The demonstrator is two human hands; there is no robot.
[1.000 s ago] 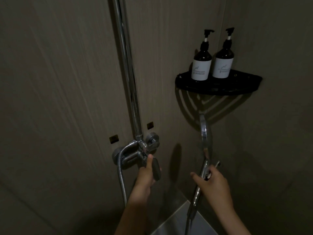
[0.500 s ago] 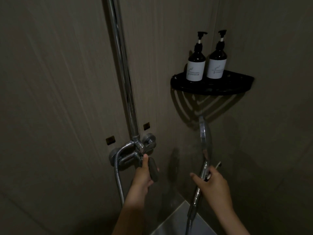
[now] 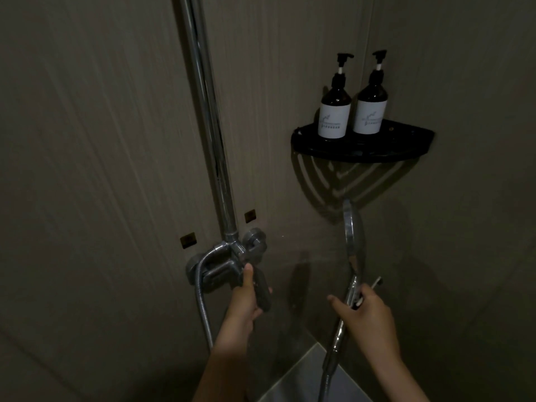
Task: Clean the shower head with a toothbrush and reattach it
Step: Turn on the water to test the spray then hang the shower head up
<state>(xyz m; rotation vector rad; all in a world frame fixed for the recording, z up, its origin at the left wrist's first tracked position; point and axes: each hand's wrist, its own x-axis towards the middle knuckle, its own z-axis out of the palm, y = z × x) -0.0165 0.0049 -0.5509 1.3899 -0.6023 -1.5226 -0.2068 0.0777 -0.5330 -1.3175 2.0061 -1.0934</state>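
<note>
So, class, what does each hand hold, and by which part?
Left hand grips the tap lever; right hand grips the shower head by its handle.

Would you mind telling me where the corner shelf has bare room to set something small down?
The corner shelf is bare at its right end, between the right bottle and the wall. The left bottle crowds the other end.

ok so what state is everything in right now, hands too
shower head: held up in the air, upright, no spray visible
right hand: grips the shower head's handle with a thin stick, likely the toothbrush
left hand: grips the tap lever
tap lever: pointing down
hose: joined to the mixer
left bottle: upright on the corner shelf
right bottle: upright beside it
</note>
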